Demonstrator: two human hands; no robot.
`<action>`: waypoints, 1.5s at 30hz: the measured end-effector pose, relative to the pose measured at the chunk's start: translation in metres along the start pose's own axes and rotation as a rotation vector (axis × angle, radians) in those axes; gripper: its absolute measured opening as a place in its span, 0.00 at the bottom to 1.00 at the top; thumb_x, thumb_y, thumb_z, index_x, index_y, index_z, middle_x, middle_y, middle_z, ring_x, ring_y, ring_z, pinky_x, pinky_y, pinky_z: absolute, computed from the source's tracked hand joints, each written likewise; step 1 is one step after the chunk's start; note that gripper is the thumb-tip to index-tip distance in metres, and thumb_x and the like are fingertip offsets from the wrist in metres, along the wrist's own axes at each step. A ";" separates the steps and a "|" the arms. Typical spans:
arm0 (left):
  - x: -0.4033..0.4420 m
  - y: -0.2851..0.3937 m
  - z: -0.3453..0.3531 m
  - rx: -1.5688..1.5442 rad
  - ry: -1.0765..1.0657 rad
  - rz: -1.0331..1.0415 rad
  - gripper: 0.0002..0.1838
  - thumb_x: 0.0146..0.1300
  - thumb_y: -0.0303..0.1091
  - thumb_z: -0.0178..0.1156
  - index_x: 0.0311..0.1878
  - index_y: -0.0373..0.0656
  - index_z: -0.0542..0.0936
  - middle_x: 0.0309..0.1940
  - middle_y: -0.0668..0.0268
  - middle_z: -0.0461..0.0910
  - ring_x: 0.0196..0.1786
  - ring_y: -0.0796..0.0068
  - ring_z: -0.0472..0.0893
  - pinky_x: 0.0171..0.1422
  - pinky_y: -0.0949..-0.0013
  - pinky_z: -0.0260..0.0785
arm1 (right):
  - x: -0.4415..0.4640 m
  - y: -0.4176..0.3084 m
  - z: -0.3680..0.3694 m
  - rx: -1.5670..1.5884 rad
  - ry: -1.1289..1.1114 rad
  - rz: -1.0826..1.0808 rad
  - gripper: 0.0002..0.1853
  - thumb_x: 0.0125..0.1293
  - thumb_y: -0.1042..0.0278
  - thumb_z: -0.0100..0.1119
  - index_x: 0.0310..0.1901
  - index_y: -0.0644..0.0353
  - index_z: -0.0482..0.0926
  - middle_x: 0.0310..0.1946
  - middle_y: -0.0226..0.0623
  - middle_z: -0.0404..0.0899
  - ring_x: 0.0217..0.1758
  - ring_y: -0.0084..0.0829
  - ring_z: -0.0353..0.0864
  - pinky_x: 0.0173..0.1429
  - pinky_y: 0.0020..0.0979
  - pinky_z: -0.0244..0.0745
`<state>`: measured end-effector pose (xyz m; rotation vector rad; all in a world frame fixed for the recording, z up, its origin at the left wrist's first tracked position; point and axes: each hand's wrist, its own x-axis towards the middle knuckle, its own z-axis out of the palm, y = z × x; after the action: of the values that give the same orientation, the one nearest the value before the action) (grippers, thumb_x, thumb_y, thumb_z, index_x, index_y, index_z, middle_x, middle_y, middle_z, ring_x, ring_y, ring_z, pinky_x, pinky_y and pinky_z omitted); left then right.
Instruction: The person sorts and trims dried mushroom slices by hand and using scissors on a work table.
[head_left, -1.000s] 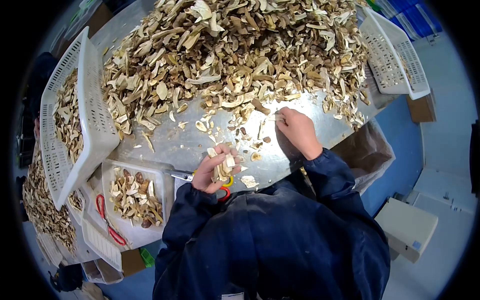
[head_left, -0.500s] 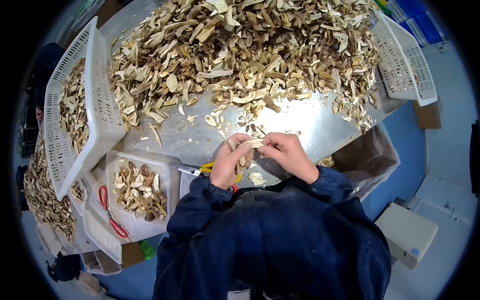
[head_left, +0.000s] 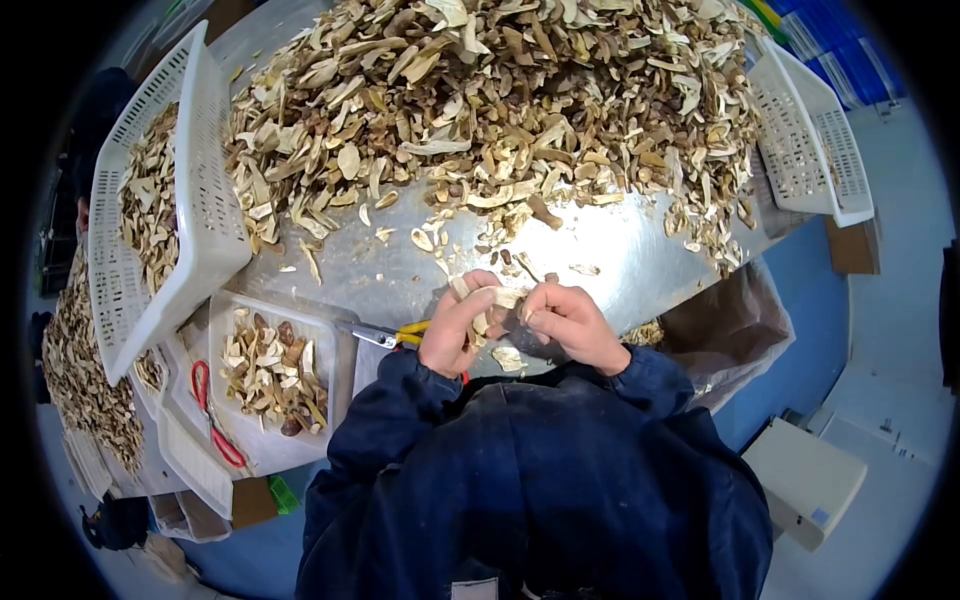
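Note:
My left hand (head_left: pixel 455 330) is closed around dried mushroom slices, with a pale slice (head_left: pixel 508 298) sticking out toward the right. My right hand (head_left: pixel 575 328) has its fingers pinched at the far end of that slice; the exact contact is partly hidden by the fingertips. Beside my left wrist lie scissors with yellow handles (head_left: pixel 412 330), their blades pointing left and the rest of the handle covered by the hand. A loose pale piece (head_left: pixel 509 358) rests on the metal table just below my hands. Small dark bits (head_left: pixel 505 257) are scattered beyond my fingers.
A large heap of dried mushroom slices (head_left: pixel 480 110) covers the back of the metal table (head_left: pixel 370 260). White baskets (head_left: pixel 215 190) stand left and right. At the left are a clear tub (head_left: pixel 340 375) of pieces and red-handled scissors (head_left: pixel 212 415). A lined box (head_left: pixel 730 310) sits at the right.
My right hand has drawn slightly down, and its fingers have curled more at the slice's end. My left hand stays nearly in place. The view has shifted a little.

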<state>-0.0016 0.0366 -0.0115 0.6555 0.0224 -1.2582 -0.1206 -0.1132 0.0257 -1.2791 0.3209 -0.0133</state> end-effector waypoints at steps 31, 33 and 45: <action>-0.010 0.002 -0.021 -0.369 -0.170 -0.101 0.06 0.70 0.37 0.52 0.39 0.48 0.67 0.33 0.71 0.63 0.37 0.79 0.68 0.44 0.74 0.74 | 0.056 -0.009 -0.048 0.051 0.261 0.194 0.06 0.64 0.68 0.56 0.34 0.61 0.77 0.16 0.19 0.66 0.15 0.12 0.57 0.20 0.18 0.50; -0.008 0.002 -0.022 -0.384 -0.174 -0.114 0.06 0.70 0.37 0.52 0.41 0.48 0.68 0.33 0.71 0.63 0.37 0.79 0.68 0.42 0.76 0.74 | 0.050 -0.009 -0.050 0.238 0.240 0.212 0.05 0.66 0.68 0.55 0.34 0.60 0.75 0.15 0.19 0.62 0.15 0.11 0.55 0.20 0.17 0.49; -0.014 0.007 -0.019 -0.220 -0.078 -0.105 0.07 0.67 0.33 0.55 0.45 0.46 0.69 0.32 0.73 0.65 0.37 0.80 0.68 0.38 0.77 0.72 | 0.084 -0.002 -0.051 -1.217 0.224 -0.324 0.12 0.58 0.68 0.60 0.44 0.54 0.79 0.37 0.44 0.81 0.39 0.51 0.79 0.43 0.39 0.74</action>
<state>0.0064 0.0589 -0.0192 0.4188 0.1306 -1.3591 -0.0525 -0.1775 -0.0045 -2.5399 0.3109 -0.2733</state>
